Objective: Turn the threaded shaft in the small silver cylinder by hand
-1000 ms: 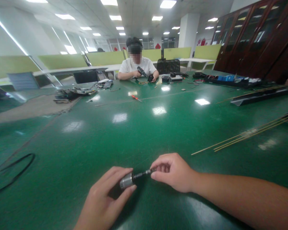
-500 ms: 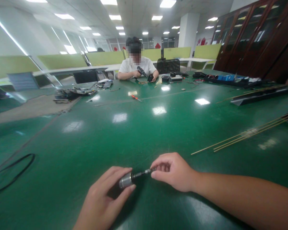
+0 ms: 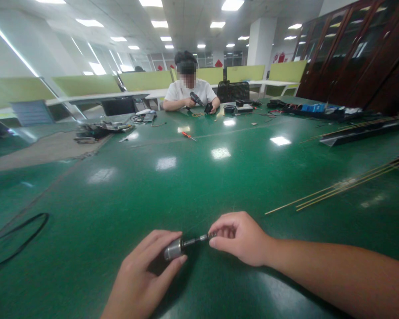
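Note:
My left hand (image 3: 149,266) grips a silver metal cylinder (image 3: 174,250) between thumb and fingers, low over the green table. A thin dark shaft (image 3: 191,241) runs out of the cylinder to the right, with a lighter metal section near its far end. On that end, a small dark ridged piece (image 3: 211,236) sits between the thumb and fingertips of my right hand (image 3: 236,237). The right fingers are curled and cover part of this piece. Whether it is a spring or a thread, I cannot tell.
Thin brass-coloured rods (image 3: 339,188) lie to the right, and a black cable (image 3: 23,239) curls at left. Farther off are an orange screwdriver (image 3: 188,135) and a pile of electronic parts (image 3: 101,129). Across the green table (image 3: 193,190), a person (image 3: 204,91) holds a power drill (image 3: 197,98).
My left hand and the metal cylinder have shifted very slightly left. My right hand keeps its pinch in the same place.

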`<move>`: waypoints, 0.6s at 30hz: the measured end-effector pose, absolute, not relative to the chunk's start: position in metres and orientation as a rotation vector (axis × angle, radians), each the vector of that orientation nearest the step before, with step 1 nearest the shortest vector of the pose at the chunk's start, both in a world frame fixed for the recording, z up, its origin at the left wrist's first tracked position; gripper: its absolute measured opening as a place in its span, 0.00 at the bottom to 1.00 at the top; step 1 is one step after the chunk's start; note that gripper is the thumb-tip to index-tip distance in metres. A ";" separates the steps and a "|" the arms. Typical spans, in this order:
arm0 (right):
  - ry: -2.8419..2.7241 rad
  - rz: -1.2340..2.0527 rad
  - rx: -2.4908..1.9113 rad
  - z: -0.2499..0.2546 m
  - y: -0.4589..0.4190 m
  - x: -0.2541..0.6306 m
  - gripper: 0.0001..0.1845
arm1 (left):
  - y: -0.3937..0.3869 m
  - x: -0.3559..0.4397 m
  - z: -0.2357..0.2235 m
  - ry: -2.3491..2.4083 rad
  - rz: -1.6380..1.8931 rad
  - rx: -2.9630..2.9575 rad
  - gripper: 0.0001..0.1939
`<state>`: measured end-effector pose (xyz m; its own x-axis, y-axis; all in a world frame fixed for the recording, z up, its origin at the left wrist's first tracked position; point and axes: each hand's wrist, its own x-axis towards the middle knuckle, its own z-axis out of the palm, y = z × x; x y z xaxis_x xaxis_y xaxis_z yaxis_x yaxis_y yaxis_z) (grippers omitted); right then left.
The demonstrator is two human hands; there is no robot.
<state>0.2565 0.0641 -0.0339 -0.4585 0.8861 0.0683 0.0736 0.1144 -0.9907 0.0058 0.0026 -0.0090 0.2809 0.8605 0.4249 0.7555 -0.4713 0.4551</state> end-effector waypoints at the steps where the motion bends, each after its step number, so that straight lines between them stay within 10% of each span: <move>1: -1.675 1.417 -0.950 -0.034 0.064 0.257 0.09 | 0.002 0.005 -0.009 1.521 0.953 2.379 0.13; 18: -1.681 1.394 -0.959 -0.032 0.064 0.257 0.08 | 0.004 0.005 -0.009 1.542 0.968 2.370 0.13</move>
<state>0.2569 0.0643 -0.0319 -0.4482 0.8905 0.0776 0.0884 0.1305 -0.9875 0.0051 0.0037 -0.0090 0.2620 0.8628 0.4323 0.7641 -0.4591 0.4532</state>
